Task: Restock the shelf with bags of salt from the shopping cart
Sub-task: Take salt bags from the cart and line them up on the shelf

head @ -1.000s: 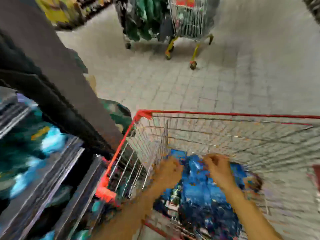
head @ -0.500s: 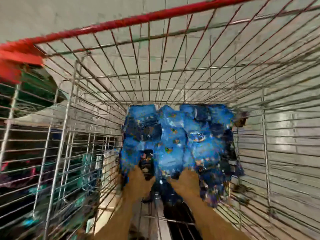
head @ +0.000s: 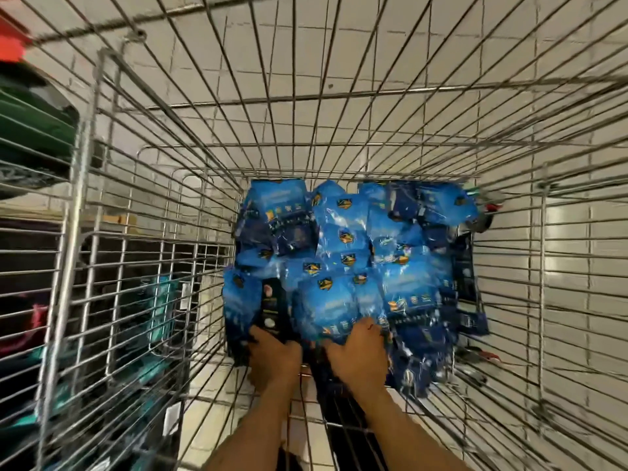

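1. Directly below, the wire shopping cart (head: 339,96) fills the view, seen from above; pale floor tiles (head: 390,45) show through its mesh; a red corner of the rim (head: 12,45) sits at upper left
2. Bags of salt (head: 343,253), glossy blue with small orange emblems, lie heaped on the cart floor, overlapping, the heap reaching the far wall of the basket
3. Left hand (head: 273,360) is at the near left edge of the heap, back of hand up; its fingers are curled onto a dark narrow pack (head: 272,307) that lies lengthwise between blue bags; grip looks closed on it, though motion blur leaves this uncertain
4. Right hand (head: 358,353) is just beside the left, not touching it; its fingers press into the near edge of a light blue bag (head: 331,302) and tuck under it, so their tips are hidden; cannot tell whether they are clamped
5. Both forearms enter from the bottom edge, bare
6. Through the left cart wall, dark shelving (head: 37,130) with teal and green goods, blurred
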{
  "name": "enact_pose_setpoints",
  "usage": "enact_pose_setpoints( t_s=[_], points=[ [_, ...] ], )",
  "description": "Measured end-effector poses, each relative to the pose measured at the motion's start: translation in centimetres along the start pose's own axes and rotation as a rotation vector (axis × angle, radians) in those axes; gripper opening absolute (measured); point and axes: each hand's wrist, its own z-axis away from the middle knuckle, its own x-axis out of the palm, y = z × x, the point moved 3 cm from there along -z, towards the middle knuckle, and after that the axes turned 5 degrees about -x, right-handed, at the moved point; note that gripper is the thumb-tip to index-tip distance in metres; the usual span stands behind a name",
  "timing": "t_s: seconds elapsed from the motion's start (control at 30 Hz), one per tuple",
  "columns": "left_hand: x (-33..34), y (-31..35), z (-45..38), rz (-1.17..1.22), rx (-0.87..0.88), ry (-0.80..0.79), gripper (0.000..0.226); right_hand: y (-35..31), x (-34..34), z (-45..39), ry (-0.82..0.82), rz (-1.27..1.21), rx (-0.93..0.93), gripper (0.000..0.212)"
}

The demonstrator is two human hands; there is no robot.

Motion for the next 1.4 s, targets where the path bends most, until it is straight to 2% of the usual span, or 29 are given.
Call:
enact_pose_setpoints(
  t_s=[0.07, 0.2, 0.23, 0.27, 0.33, 0.43, 0.47, 0.5, 0.53, 0.6, 0.67, 0.7, 0.77, 0.8, 0.83, 0.87, 0.9, 0.93, 0.97, 1.0, 1.03, 1.07, 1.13, 1.17, 1.2, 1.27, 1.33, 1.4],
  points=[
    [-0.9, 0.2, 0.8, 0.208, -0.002, -0.065, 0.065, 0.2, -1.9, 0.6, -0.047, -0.265, -0.040, 0.048],
    [-4.7, 2.7, 4.2, 0.477, -0.080, -0.362, 0.031, -0.3, -6.6, 3.3, -0.224, -0.643, -0.007, 0.031],
    [-6.3, 3.2, 5.5, 0.520, -0.095, -0.414, 0.015, -1.0, -8.2, 4.5, -0.261, -0.687, -0.014, 0.033],
    [-8.2, 3.8, 7.3, 0.574, -0.119, -0.438, 0.019, -1.7, -9.8, 5.7, -0.293, -0.720, -0.013, 0.038],
    [-12.0, 4.1, 10.2, 0.654, -0.050, -0.496, 0.035, -3.2, -13.2, 7.9, -0.326, -0.782, -0.032, 0.042],
    [-18.5, 3.7, 16.2, 0.833, 0.036, -0.647, 0.028, -6.0, -17.8, 12.6, -0.358, -0.919, -0.064, 0.039],
    [-21.2, 3.2, 18.4, 0.870, 0.106, -0.652, 0.016, -7.1, -19.1, 14.4, -0.346, -0.956, -0.092, 0.050],
    [-23.6, 2.5, 20.5, 0.899, 0.187, -0.634, 0.016, -8.4, -20.3, 16.5, -0.347, -0.970, -0.106, 0.069],
    [-25.6, 1.8, 21.8, 0.925, 0.244, -0.622, 0.033, -9.4, -21.1, 17.9, -0.332, -0.988, -0.126, 0.084],
    [-30.5, -0.9, 25.2, 1.013, 0.348, -0.560, 0.050, -12.5, -22.7, 21.9, -0.298, -1.028, -0.228, 0.082],
    [-35.5, -4.5, 28.3, 1.077, 0.436, -0.475, 0.049, -15.8, -24.0, 26.1, -0.337, -1.106, -0.302, 0.058],
    [-37.7, -6.2, 29.8, 1.119, 0.475, -0.430, 0.046, -17.4, -24.3, 28.5, -0.456, -1.184, -0.305, 0.053],
    [-42.5, -10.6, 32.5, 1.203, 0.587, -0.332, 0.044, -21.9, -24.3, 34.5, -0.845, -1.270, -0.424, 0.078],
    [-45.0, -13.3, 33.8, 1.245, 0.644, -0.284, 0.043, -23.9, -23.8, 37.8, -1.031, -1.298, -0.471, 0.081],
    [-47.3, -15.7, 35.2, 1.294, 0.703, -0.229, 0.040, -25.6, -22.9, 41.0, -1.090, -1.264, -0.539, 0.072],
    [-49.2, -17.9, 36.5, 1.324, 0.754, -0.170, 0.038, -27.0, -22.2, 43.5, -1.232, -1.281, -0.512, 0.063],
    [-51.3, -20.6, 38.1, 1.349, 0.802, -0.090, 0.037, -29.0, -21.4, 46.7, -1.147, -1.190, -0.640, 0.087],
    [-53.0, -23.1, 39.6, 1.360, 0.838, -0.014, 0.037, -30.4, -20.7, 49.3, -1.320, -1.187, -0.623, 0.050],
    [-54.7, -26.0, 41.2, 1.381, 0.868, 0.073, 0.037, -31.6, -20.4, 51.4, -1.154, -1.126, -0.822, 0.060],
    [-56.2, -28.7, 42.6, 1.396, 0.890, 0.162, 0.036, -33.0, -19.9, 53.6, -0.965, -1.049, -0.898, 0.031],
    [-57.4, -30.9, 43.9, 1.406, 0.905, 0.227, 0.034, -34.3, -19.5, 55.6, -0.920, -0.982, -1.020, 0.027],
    [-58.7, -33.7, 45.4, 1.427, 0.921, 0.302, 0.035, -35.3, -18.9, 58.7, -0.918, -0.875, -1.059, 0.027],
    [-61.1, -39.1, 48.4, 1.469, 0.943, 0.441, 0.038, -37.1, -17.1, 65.3, -1.020, -0.717, -1.138, 0.030],
    [-62.4, -41.8, 49.8, 1.484, 0.954, 0.516, 0.039, -37.8, -16.6, 68.8, -1.109, -0.673, -1.154, 0.027],
    [-63.5, -44.1, 51.2, 1.493, 0.958, 0.577, 0.038, -37.7, -16.6, 72.4, -1.276, -0.627, -1.166, 0.026],
    [-65.9, -49.4, 54.1, 1.500, 0.959, 0.724, 0.037, -38.9, -15.8, 78.7, -1.443, -0.517, -1.217, 0.039],
    [-68.4, -54.3, 56.1, 1.491, 0.925, 0.864, 0.032, -41.5, -14.0, 84.2, -1.449, -0.414, -1.321, 0.037],
    [-70.8, -58.7, 57.0, 1.481, 0.867, 0.984, 0.028, -44.6, -11.4, 89.4, -1.362, -0.384, -1.400, 0.031]
  ],
)
